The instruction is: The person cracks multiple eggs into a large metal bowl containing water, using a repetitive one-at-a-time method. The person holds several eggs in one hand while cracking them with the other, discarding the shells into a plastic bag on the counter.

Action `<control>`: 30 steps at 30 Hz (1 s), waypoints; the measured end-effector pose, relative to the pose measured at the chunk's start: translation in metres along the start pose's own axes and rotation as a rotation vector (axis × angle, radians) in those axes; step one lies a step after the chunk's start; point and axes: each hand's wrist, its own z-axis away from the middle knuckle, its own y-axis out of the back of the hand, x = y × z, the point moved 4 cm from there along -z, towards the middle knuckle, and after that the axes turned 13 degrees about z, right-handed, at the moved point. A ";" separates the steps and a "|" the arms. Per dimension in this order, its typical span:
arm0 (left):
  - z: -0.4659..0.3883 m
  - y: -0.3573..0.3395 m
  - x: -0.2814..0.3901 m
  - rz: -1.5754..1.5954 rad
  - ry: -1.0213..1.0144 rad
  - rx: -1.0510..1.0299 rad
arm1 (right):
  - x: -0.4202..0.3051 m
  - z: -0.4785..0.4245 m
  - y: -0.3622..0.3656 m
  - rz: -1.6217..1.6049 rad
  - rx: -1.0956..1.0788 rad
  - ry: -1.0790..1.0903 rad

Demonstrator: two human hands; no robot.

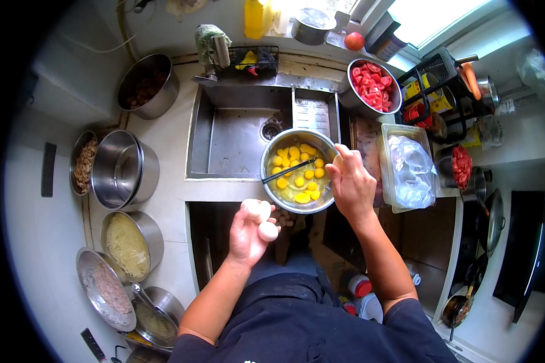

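Note:
My left hand (250, 240) lies palm up, holding several whole eggs (267, 231) in its fingers, just left of and below the steel bowl. My right hand (354, 181) is at the right rim of the steel bowl (298, 208), with an egg (337, 161) partly hidden behind its fingers. Several cracked eggs with mostly whole yolks (299, 182) lie in the bowl. Dark chopsticks (288, 171) rest across it, one end on the left rim and the other in the egg. The bowl stands at the sink's front edge.
Behind the bowl is a steel sink (240, 136). Cut tomatoes (371, 86) fill a pot at the back right; a plastic tub (408, 168) holds a clear bag. Along the left counter stand empty pots (118, 170), shredded vegetable (127, 245) and a basin of pale paste (111, 290).

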 end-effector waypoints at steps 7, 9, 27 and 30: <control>0.001 -0.005 0.002 -0.014 -0.017 0.006 | 0.052 0.034 -0.113 -0.153 -0.276 -0.327; 0.002 -0.002 0.004 -0.022 -0.026 0.002 | 0.065 0.054 -0.156 -0.905 -0.582 -0.806; 0.021 0.071 0.009 -0.373 0.134 0.273 | 0.009 0.262 -0.191 -1.410 -0.884 -1.457; 0.020 0.077 0.000 -0.520 0.194 0.339 | 0.012 0.263 -0.192 -1.207 -0.811 -1.383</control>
